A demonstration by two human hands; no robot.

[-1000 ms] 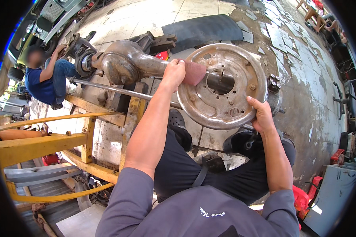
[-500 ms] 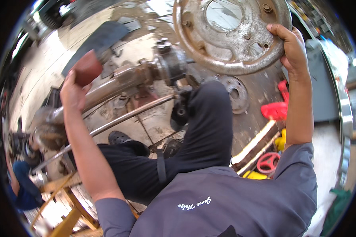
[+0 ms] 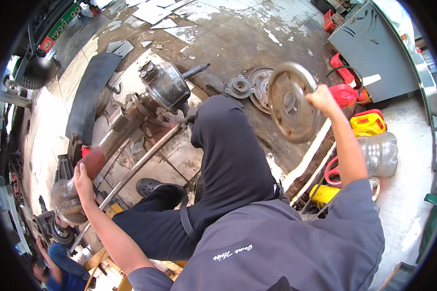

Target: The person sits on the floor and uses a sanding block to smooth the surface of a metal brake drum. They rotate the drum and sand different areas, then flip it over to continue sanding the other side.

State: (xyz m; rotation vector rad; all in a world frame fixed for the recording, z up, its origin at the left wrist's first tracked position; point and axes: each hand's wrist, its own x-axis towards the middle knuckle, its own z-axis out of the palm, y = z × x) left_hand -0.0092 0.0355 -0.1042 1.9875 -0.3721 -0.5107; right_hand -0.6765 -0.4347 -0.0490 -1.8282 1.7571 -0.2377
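Observation:
My right hand (image 3: 324,100) grips the rim of a round, worn metal brake backing plate (image 3: 282,92), held tilted and slightly blurred at the right of my knee. Behind it on the floor lie a flat round metal disc (image 3: 258,81) and a small hub-like part (image 3: 239,88). My left hand (image 3: 84,185) is closed on a reddish-brown sheet of sandpaper (image 3: 94,160), beside the tube of a vehicle axle (image 3: 124,127); whether they touch, I cannot tell. The axle ends in a greasy knuckle with a spindle (image 3: 196,71). A long steel rod (image 3: 141,164) runs alongside.
A black rubber sheet (image 3: 88,97) lies beyond the axle. To the right are a red container (image 3: 344,95), a yellow container (image 3: 366,124), a clear plastic bottle (image 3: 382,154) and a grey metal cabinet (image 3: 374,48). Another person (image 3: 65,266) in blue is at lower left.
The backing plate in my right hand has come down and turned more edge-on. My left hand has lowered the sandpaper to the axle tube. The view has shifted, showing more floor.

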